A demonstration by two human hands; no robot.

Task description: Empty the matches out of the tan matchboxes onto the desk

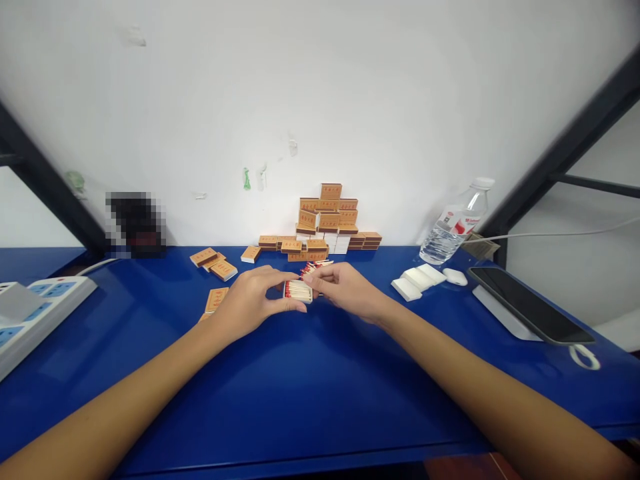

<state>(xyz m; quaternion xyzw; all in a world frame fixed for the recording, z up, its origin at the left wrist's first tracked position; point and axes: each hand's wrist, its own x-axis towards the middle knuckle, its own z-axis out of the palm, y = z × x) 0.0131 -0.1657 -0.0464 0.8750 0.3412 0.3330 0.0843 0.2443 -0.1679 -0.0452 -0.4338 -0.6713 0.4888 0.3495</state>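
Sitting just above the blue, glossy tabletop [300,400] or resting on it, which cannot be told, a small white open matchbox tray [300,300] is held between the two hands near the middle of the view. Pale wooden matches with red heads [299,291] are laid side by side in it, heads toward the left, an order probably chosen so that they lie flat. The tray is pinched at its left end by the thumb and fingers of the left hand [256,293], apparently to steady it without covering the contents. The right hand [345,288] is bent in at the other end, its thumb by the tray's edge; whether anything is gripped there cannot be told. Just behind, a loose cluster of red-headed matches [313,268] is seen beside the right fingers, within easy reach. Farther back, a stepped stack of orange-brown cardboard matchboxes [329,220] is set close to the white wall [400,100], perhaps for support. More orange matchboxes [203,257] are scattered to the left. To the right, plain white rectangular pieces [407,289] are grouped near a clear plastic water bottle [453,230] and a black smartphone [530,303], seemingly out of the way.
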